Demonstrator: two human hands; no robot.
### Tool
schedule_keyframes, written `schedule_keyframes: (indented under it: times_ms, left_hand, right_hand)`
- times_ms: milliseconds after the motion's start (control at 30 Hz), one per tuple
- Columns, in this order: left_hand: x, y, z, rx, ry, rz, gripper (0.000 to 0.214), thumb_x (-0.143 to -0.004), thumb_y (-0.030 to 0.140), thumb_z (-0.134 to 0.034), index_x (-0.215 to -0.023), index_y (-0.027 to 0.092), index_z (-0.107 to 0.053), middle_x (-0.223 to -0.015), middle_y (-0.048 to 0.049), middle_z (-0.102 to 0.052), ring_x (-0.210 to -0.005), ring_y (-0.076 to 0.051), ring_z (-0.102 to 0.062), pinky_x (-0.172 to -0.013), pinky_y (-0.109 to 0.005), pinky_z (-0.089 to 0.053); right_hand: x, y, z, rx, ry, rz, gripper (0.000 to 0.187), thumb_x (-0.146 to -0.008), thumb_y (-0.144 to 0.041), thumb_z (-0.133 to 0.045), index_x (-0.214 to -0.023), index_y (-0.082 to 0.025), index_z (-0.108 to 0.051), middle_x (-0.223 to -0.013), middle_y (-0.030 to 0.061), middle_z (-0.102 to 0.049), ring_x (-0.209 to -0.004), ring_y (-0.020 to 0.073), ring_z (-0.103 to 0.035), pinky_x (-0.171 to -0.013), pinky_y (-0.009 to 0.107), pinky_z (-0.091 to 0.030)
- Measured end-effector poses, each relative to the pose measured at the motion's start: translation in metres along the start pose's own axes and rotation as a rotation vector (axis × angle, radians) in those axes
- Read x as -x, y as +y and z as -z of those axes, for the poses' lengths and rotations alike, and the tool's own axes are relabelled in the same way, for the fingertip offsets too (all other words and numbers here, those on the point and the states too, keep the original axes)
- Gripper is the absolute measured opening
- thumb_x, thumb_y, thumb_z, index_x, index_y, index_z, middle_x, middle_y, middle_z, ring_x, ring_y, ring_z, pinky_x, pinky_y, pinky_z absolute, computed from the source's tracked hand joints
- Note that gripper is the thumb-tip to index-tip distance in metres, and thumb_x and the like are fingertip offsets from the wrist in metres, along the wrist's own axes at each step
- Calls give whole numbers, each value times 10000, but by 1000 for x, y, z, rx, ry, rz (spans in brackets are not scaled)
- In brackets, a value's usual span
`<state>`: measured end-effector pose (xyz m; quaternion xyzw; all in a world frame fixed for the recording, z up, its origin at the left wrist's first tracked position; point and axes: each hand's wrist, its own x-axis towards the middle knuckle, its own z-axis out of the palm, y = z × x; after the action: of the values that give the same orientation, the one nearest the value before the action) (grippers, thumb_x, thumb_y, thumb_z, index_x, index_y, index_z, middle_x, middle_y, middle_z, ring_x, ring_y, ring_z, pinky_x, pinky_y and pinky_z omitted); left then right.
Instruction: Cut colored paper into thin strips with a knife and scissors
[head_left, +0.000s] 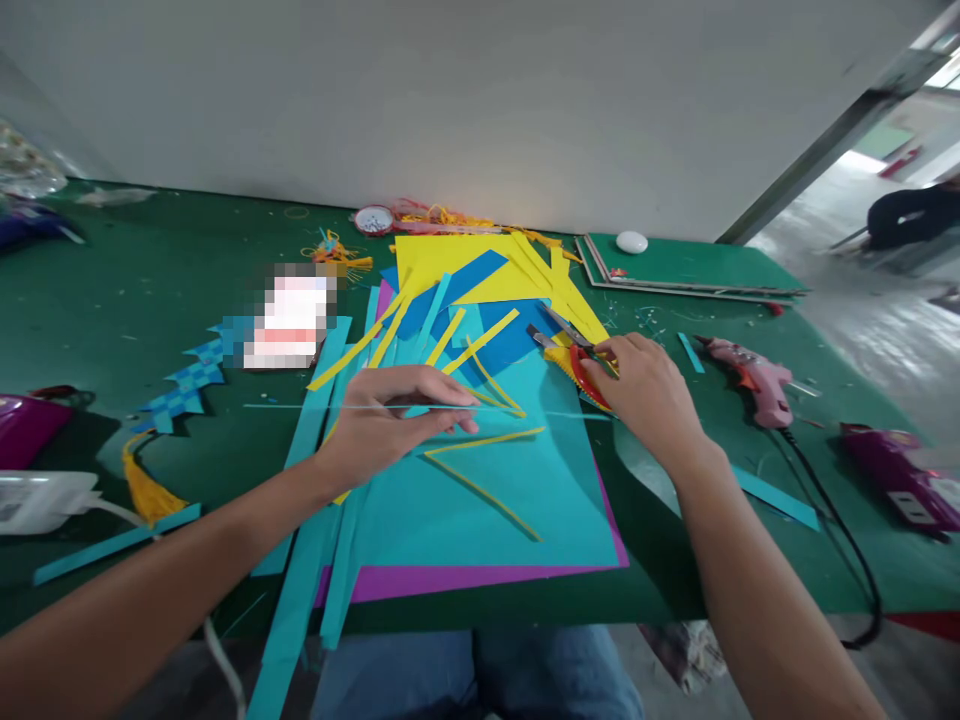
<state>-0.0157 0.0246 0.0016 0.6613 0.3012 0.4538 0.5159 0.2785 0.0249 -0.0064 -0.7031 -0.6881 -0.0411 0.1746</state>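
Note:
My left hand (394,415) lies over a teal paper sheet (480,500), its fingers pinched on a thin pale strip (315,406) that stretches sideways across the table. My right hand (645,395) is closed on red-handled scissors (581,360) at the sheet's right edge, blades pointing up-left over blue paper (502,335). Several loose yellow paper strips (480,345) lie scattered on the teal and blue sheets. A purple sheet (465,580) sticks out beneath the teal one. Yellow paper (450,265) lies farther back.
A pink glue gun (754,378) with a black cord lies to the right, a purple device (896,475) beyond it. Teal strips (300,560) hang over the front edge. A woven blue ornament with a yellow tassel (180,390) and a white power strip (37,500) sit left. Green boards (690,270) lie at back right.

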Motion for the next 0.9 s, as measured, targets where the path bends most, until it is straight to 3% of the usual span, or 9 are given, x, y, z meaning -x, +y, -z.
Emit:
schedule_keyframes:
  times_ms: [167,433,567,700,800,900]
  left_hand:
    - [1,1,-1,-8,-11,1,120,-793,155,-762,-795,275,-775,-873,-12,-767,-685,-194,-759,-633,-292,-648]
    - [3,1,-1,-30,-41,7,136,-805,162,-749,-812,296,-773,-906,-10,-771,-702,-199,-762,-657,-294,-648]
    - [3,2,-2,-26,-37,18,114,-791,174,-763,-802,287,-771,-910,-22,-770,-699,-206,-759,-640,-297,-644]
    - [3,2,-3,-53,-24,32,92,-794,188,-762,-795,279,-775,-907,-30,-774,-686,-203,-755,-632,-297,-637]
    - [4,2,-2,-63,-17,37,86,-803,188,-754,-798,271,-776,-904,-36,-774,-687,-204,-756,-623,-293,-632]
    - [3,1,-2,-56,-16,39,85,-807,193,-753,-804,274,-777,-900,-35,-772,-680,-203,-755,-603,-291,-629]
  right_hand:
    - [-1,8,-9,36,-21,-66,281,-896,-323,-504,-1081,-137,-605,-1025,175,-658,-956,322,-609,-817,436,-467]
    - [-2,23,-9,-178,-138,-53,292,-837,-287,-515,-1108,-194,-569,-1099,132,-685,-969,285,-640,-804,403,-476]
    - [-2,22,-9,-206,-7,-72,319,-736,-297,-624,-1038,-205,-581,-1003,111,-688,-929,288,-637,-766,399,-478]
    - [-4,17,-2,-227,266,-175,384,-687,-365,-723,-1006,-215,-574,-875,80,-664,-783,257,-617,-667,378,-473]
    - [-5,15,6,-328,390,-195,601,-730,-439,-731,-1240,-194,-527,-842,59,-633,-709,221,-592,-612,357,-469]
    - [-4,12,13,-384,359,-64,786,-780,-486,-706,-1454,-230,-394,-981,84,-650,-773,221,-611,-654,373,-501]
